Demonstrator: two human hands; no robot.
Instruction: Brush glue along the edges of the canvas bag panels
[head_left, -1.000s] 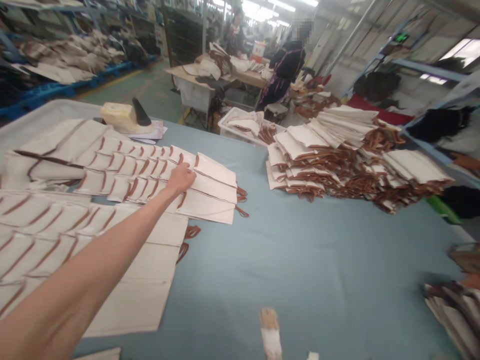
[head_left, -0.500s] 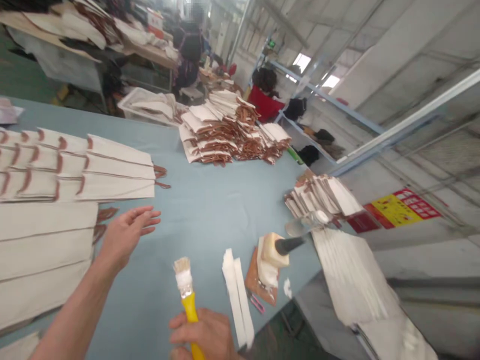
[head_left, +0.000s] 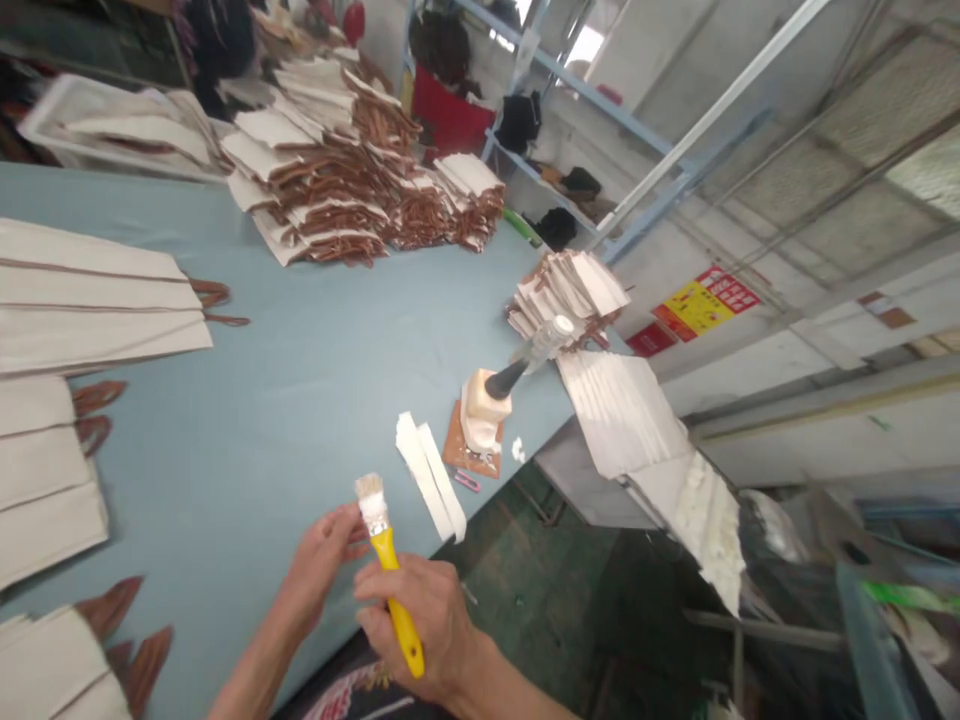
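My right hand point(head_left: 427, 615) is wrapped around the yellow handle of a paintbrush point(head_left: 386, 548), its pale bristles pointing up and away from me. Just left of the brush is my left hand point(head_left: 322, 560), empty, with its fingers loosely stretched towards the bristles and partly behind them. Two white strips point(head_left: 431, 475) lie on the blue-grey tabletop point(head_left: 300, 400) beyond the brush. Past them a cream bottle with a dark nozzle point(head_left: 484, 405) stands on a brown piece point(head_left: 454, 445), with a small pink tool point(head_left: 466, 481) at its near edge.
Cream fabric pieces with brown loops point(head_left: 97, 290) lie in rows along the left. Tall stacks of brown-edged pieces point(head_left: 322, 170) stand at the back, near a white bin point(head_left: 67, 110). A smaller stack point(head_left: 566, 290) and a clear bottle point(head_left: 541, 345) are at the right edge.
My view has swung to the right and down. My left hand has moved from beside the fabric rows over to the brush, which my right hand still holds.
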